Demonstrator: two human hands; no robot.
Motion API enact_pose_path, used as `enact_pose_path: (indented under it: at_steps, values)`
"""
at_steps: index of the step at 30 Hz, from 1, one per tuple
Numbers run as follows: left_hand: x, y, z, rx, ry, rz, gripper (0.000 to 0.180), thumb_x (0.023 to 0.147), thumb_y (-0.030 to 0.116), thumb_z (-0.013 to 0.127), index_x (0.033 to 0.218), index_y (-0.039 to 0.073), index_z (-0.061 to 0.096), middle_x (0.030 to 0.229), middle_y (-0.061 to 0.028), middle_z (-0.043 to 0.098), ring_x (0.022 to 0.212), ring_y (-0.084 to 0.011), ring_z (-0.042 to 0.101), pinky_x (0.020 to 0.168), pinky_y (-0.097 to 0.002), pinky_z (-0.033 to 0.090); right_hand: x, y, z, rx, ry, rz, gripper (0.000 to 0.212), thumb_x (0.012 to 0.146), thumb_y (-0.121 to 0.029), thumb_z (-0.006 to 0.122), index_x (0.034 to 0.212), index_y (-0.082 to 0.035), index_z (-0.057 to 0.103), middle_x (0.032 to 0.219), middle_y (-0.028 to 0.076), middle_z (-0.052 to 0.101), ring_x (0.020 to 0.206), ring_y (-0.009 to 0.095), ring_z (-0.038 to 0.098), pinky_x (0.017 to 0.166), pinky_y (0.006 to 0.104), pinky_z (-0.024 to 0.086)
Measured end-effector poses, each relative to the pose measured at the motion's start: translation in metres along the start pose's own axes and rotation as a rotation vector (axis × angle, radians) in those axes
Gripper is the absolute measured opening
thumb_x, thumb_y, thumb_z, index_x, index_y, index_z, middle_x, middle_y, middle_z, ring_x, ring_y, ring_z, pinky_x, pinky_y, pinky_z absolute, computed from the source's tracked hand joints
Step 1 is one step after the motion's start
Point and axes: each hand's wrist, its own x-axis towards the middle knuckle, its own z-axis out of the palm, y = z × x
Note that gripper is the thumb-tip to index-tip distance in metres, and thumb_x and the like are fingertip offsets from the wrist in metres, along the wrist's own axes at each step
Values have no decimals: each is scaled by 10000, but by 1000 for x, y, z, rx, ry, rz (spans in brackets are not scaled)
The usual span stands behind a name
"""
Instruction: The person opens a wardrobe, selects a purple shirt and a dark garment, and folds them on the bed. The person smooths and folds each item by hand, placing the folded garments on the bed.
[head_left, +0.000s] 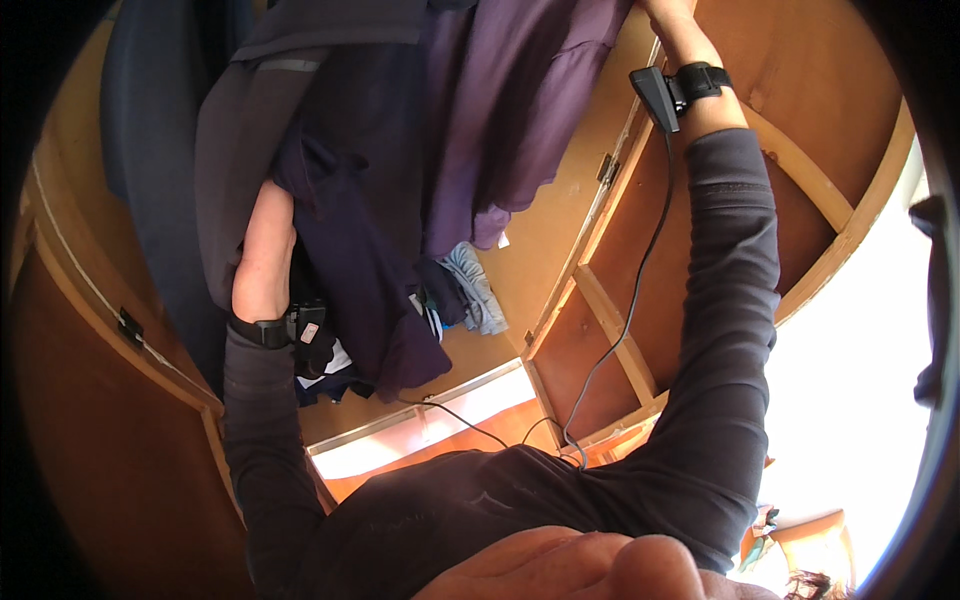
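In the head view, dark garments (370, 130) hung in a wardrobe (560, 215) toward eleven o'clock, with a purple garment (515, 120) at twelve. The left hand (265, 255), between nine and ten, was sunk among the dark cloth, its fingers covered; the right hand (676, 28), at one, was cut by the top edge. I could not tell whether either gripped anything. Because the clothes hung so crowded, a tug could have dragged a neighbour onto the pale blue garment (478, 295) near the centre. The slack cable (640, 260), toward two, could have caught on the nearby hinge (608, 170).
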Motion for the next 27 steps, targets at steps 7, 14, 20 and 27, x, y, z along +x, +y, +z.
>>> enact_pose_path:
  at_steps: [7,14,20,27]
  values:
    - [-5,2,-11,3,30,2,495,1023,119,592,1483,-34,492,1432,-148,613,1207,-205,623,1062,-275,455,-26,1,-8,331,-241,214,173,881,-107,736,939,56,720,777,97,687,642,198,641,578,344,535]
    - [-6,4,-12,8,45,10,501,1024,122,598,1488,-32,488,1438,-146,610,1204,-202,624,1059,-275,457,-56,-3,1,542,-308,300,138,906,-72,716,968,51,727,809,113,707,653,206,661,589,351,563]
    - [-8,-2,-12,12,47,3,507,1025,125,603,1492,-30,485,1443,-144,608,1201,-199,625,1057,-275,459,-92,11,16,400,-460,350,266,968,-142,692,1190,6,690,1089,80,709,870,174,660,804,305,562]
    - [2,-11,10,30,-10,-3,513,1025,128,609,1497,-28,482,1449,-142,605,1199,-196,627,1055,-275,462,-155,9,32,545,-442,429,146,997,-83,647,1067,26,714,871,45,702,739,129,658,683,268,551]
